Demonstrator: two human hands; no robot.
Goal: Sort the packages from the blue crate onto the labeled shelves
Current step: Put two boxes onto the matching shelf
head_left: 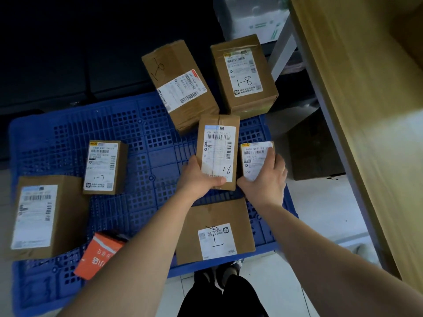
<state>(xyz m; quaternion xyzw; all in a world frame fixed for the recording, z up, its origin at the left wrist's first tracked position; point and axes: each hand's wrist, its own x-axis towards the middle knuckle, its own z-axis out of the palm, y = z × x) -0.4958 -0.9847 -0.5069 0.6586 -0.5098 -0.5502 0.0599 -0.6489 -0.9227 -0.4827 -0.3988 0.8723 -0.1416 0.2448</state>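
1. Left hand (201, 177) is wrapped round the near end of the 1-6 box (217, 152). The thumb lies across the label, and the fingers are underneath where I can't see them. The box is mid-right in the crate (148, 156). It looks a bit lifted off the floor, but I can't say for sure.
2. Right hand (265, 179) has hold of the small box (255, 156) just beside it, fingers curled over the right edge and thumb at the near corner. This one is at the crate's right rim, nearest the shelf (366, 110).
3. Handling guess: both are taped cardboard, so stiff, and each fits in one hand, so probably light.
4. The tape and glossy labels could be slick. I'd grip across the short sides with fingers hooked under the bottom edge, not pinch the top face.
5. The handwritten code on the small box is mostly under the hand, so I can't read it. I'd check it before picking a shelf.
6. There's plenty left in the crate: the 1-8 box (245, 76), the 1-7 box (103, 168), the orange box (98, 255) and a few more. The sort looks far from done.
7. Carrying one box per hand means no spare hand if one slips.
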